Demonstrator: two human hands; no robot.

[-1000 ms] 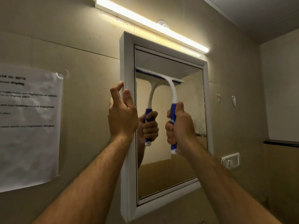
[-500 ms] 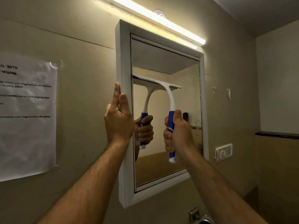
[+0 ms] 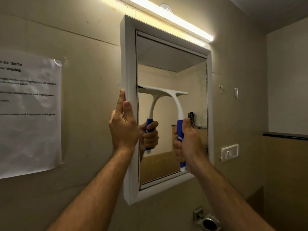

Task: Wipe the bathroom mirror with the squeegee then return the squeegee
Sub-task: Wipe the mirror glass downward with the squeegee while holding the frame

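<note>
A white-framed mirror [image 3: 129,64] hangs on the beige wall. My right hand [image 3: 188,144] grips the blue handle of a white squeegee [image 3: 173,95], whose blade lies flat across the glass at about mid-height, its left end at the frame's inner edge. My left hand [image 3: 124,125] rests on the mirror's left frame edge with fingers straight up along it and the thumb on the frame's front. The glass reflects the squeegee and the hand that holds it. Dark spots mark the glass near its right edge.
A lit tube light [image 3: 170,17] runs above the mirror. A printed paper sheet [image 3: 28,114] is taped to the wall at left. A white switch plate [image 3: 229,152] sits right of the mirror, a metal holder [image 3: 206,220] below it, a dark ledge [image 3: 285,135] at far right.
The squeegee blade has slid down the glass from near the top to about mid-height. My left hand went from curled fingers to lying flat along the frame edge.
</note>
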